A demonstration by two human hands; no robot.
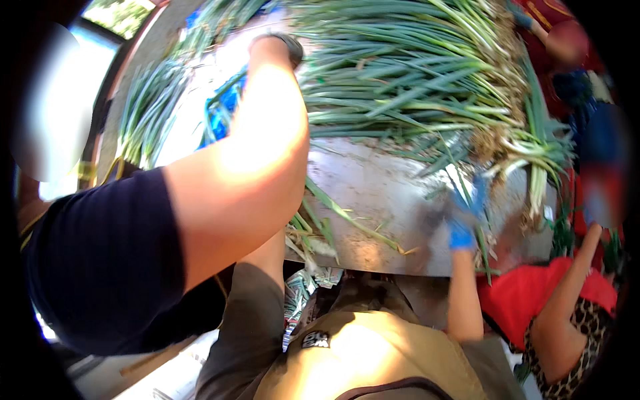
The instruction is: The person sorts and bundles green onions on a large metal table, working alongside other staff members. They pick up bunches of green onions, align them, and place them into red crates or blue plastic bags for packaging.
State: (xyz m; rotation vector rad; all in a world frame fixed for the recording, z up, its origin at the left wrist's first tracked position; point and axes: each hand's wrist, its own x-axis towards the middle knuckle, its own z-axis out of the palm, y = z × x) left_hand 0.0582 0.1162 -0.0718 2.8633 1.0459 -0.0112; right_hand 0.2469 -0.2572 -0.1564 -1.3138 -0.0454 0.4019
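Note:
My right hand point(466, 215), in a blue glove, is blurred over the right part of the metal table point(365, 175). Thin green leaves cross it; whether it grips them is unclear. Just above lie the white stems and roots of spring onions point(510, 145). My left forearm rises to the table and passes behind a co-worker's bare arm point(250, 175), so my left hand is hidden. A large pile of spring onions point(400, 85) covers the far part of the table, roots to the right. Loose leaves point(350, 217) lie near the table's front edge.
The co-worker's arm, with a dark band at the wrist, reaches across from the left. More spring onions point(155, 105) lie at the left beside blue plastic point(220, 117). Another person in red and leopard print point(555, 320) is close at the right; others stand farther up the right side.

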